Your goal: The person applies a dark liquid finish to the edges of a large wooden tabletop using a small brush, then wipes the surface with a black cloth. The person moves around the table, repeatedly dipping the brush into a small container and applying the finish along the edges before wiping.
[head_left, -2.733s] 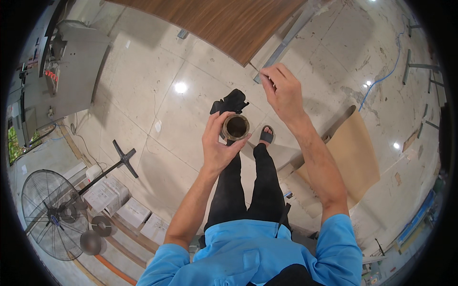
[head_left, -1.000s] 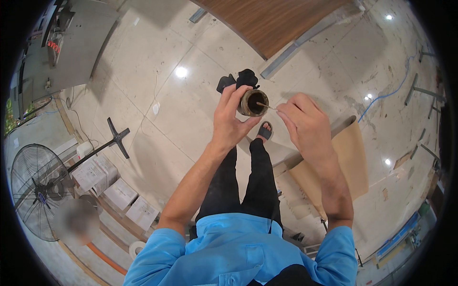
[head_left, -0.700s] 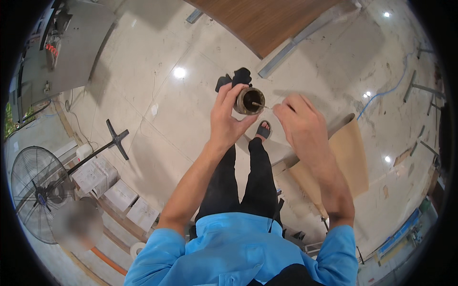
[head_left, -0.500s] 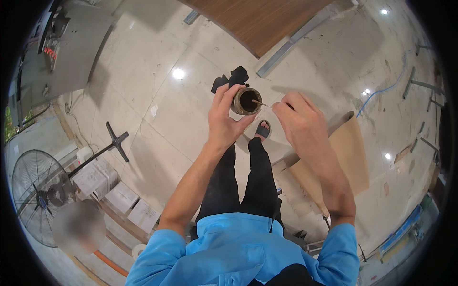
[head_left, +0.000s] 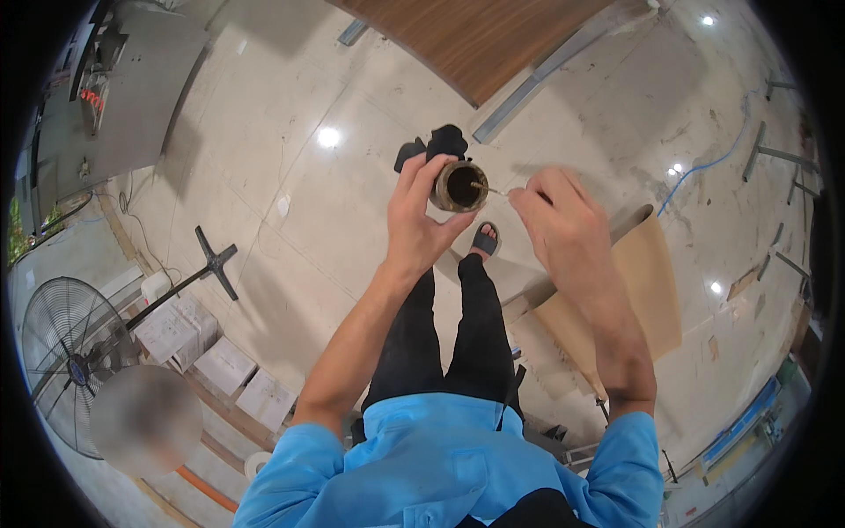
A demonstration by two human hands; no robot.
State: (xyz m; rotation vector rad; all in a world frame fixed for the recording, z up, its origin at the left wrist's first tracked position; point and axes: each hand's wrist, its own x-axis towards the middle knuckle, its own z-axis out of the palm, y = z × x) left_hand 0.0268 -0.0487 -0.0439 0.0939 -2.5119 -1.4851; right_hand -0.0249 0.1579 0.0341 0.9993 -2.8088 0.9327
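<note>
My left hand (head_left: pixel 412 216) is closed around a small round jar (head_left: pixel 437 195), its open mouth facing up and its inside dark. Against the jar's far side and the fingers of that hand is a black lobed thing (head_left: pixel 447 141); I cannot tell what it is or whether the fingers hold it. My right hand (head_left: pixel 563 220) is to the right of the jar and pinches a thin stick (head_left: pixel 495 190). The stick's other end reaches over the rim into the jar. Its tip looks coated with something brownish.
A brown wood-grain panel (head_left: pixel 493 44) lies ahead, with a metal bar (head_left: pixel 510 110) along its edge. A curled tan sheet (head_left: pixel 647 290) is to the right. At left are a standing fan (head_left: pixel 66 352), boxes (head_left: pixel 224 365) and a person (head_left: pixel 145 418). A blue cable (head_left: pixel 695 167) crosses the floor.
My right hand and the stick have shifted slightly right, with the tip still at the jar's mouth. The jar and black thing have moved a little right with my left hand.
</note>
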